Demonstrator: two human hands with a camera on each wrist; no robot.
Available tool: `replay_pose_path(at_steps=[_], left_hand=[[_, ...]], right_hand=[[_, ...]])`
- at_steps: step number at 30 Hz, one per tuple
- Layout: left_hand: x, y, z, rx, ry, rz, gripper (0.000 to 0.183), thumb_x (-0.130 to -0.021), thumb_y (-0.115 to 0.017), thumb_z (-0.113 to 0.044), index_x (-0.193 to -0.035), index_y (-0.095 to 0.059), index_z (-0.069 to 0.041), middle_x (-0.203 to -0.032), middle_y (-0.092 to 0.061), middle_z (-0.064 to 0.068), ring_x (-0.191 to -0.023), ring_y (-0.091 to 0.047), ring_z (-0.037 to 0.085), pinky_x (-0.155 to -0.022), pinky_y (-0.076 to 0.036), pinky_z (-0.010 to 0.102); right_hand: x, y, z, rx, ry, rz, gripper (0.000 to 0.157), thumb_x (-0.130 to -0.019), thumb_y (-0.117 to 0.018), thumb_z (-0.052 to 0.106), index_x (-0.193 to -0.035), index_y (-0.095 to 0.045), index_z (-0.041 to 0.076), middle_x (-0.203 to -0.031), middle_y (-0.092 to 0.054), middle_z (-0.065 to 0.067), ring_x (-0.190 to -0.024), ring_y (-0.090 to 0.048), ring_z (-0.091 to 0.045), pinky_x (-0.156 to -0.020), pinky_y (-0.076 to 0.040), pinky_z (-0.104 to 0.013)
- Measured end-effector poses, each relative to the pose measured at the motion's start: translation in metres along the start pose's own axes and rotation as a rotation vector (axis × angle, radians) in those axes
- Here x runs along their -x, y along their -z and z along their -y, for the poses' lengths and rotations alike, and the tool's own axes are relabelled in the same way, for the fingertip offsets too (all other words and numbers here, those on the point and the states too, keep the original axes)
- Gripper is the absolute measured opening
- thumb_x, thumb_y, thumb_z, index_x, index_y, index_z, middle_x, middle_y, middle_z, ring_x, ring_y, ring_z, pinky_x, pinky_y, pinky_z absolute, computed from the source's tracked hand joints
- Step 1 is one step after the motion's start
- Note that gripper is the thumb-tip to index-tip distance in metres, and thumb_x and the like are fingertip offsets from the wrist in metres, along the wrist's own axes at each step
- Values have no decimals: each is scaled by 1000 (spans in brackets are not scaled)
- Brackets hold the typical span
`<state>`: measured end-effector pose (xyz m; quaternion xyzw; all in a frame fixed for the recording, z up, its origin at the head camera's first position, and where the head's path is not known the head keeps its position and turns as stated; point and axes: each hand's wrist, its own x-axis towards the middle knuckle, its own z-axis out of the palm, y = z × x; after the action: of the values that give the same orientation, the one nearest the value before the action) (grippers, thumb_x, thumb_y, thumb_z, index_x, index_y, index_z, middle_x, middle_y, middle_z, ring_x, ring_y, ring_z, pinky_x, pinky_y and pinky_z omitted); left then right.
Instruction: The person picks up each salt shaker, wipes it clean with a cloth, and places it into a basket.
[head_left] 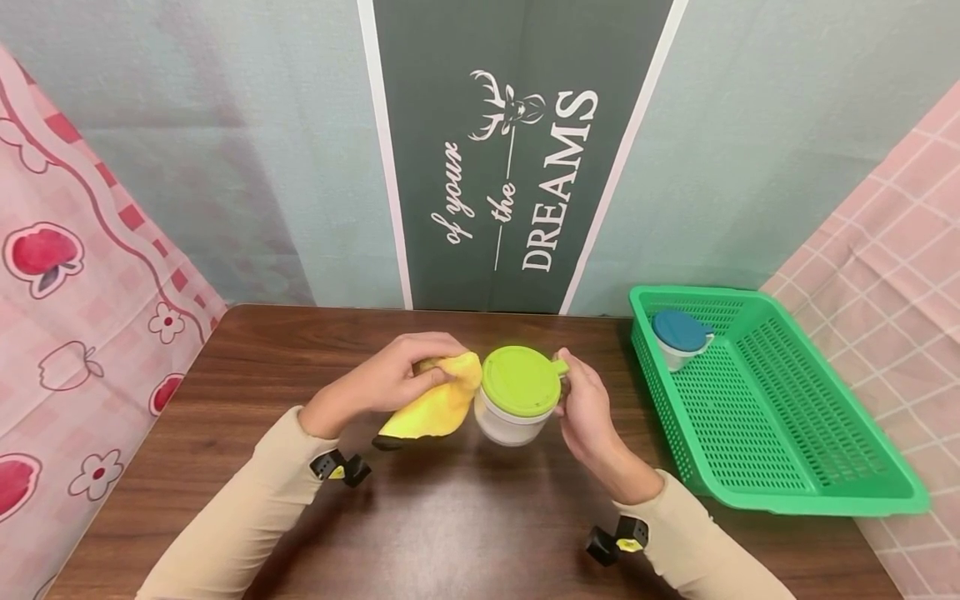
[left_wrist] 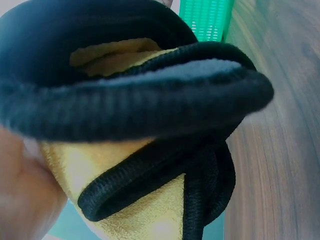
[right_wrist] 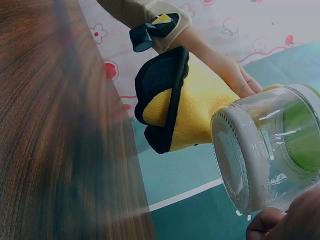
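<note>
My left hand (head_left: 401, 372) grips a bunched yellow cloth (head_left: 433, 408) with black edging. The cloth meets the left side of a clear glass jar (head_left: 510, 427) with a lime-green lid (head_left: 521, 381). On the jar's other side, my right hand (head_left: 587, 406) holds it by the handle, just under the lid's tab. From the right wrist view, the jar (right_wrist: 252, 155) has a pale layer at its base. The cloth (right_wrist: 200, 107) droops beside it there. Folds of cloth (left_wrist: 135, 215) fill much of the left wrist view and hide most of the left fingers.
A green plastic basket (head_left: 806, 502) stands at the right of the brown wooden table (head_left: 442, 533). In its far left corner sits a white cup (head_left: 675, 357) with a blue lid (head_left: 679, 330). Fabric curtains (head_left: 240, 167) hang behind and at both sides.
</note>
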<state>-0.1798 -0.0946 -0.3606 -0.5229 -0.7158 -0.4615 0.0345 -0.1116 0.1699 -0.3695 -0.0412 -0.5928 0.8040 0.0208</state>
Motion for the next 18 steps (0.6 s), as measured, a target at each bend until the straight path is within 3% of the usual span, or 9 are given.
replay_pose_path(at_steps=[9,18], left_hand=[[-2,1,3,-12,58,-30,25,-93,-67,4,-117,-71,-2,-107,-70,5,-99,-64,16,-90,-52,32],[-14,0,10,-46,44,-39,26,-94,-68,1,-120,-70,0,-109,-71,6,-103,-64,18,-94,-50,35]], right_hand=[[0,-2,-2,-3,-19,6,42,-111,-35,22,-73,-53,16,-60,-44,8,-52,-40,-3,-48,-30,-15],[1,-2,-4,3,-21,26,43,-111,-36,23,-72,-52,16,-60,-43,8,-52,-41,-4,-48,-30,-16]])
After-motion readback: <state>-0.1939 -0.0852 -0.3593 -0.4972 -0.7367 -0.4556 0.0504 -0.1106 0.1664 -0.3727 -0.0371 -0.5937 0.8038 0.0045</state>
